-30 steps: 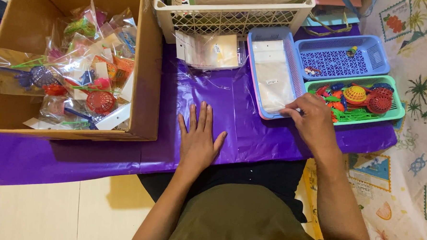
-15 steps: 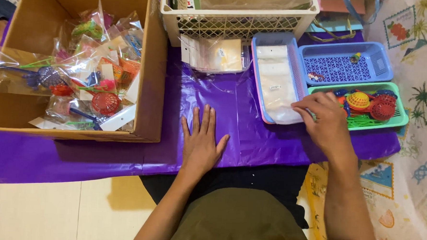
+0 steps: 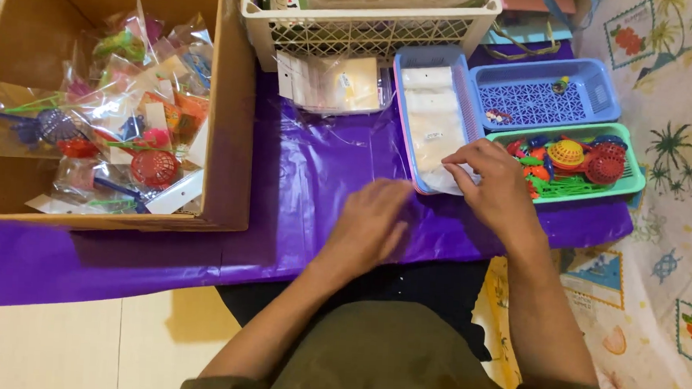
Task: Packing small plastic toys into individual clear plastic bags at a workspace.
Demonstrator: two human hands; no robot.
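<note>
Right hand (image 3: 496,185): fingers pinch the near end of a clear plastic bag (image 3: 436,132), which lies in the long blue tray (image 3: 402,119) directly under the fingertips. Left hand (image 3: 370,223): blurred, fingers released and spread, palm down over the purple sheet (image 3: 315,193) covering the surface, holding nothing. Just beyond the right fingers sits a green tray (image 3: 630,180) of small coloured toys. Well left of the left fingers stands a cardboard box (image 3: 232,127) of bagged toys.
</note>
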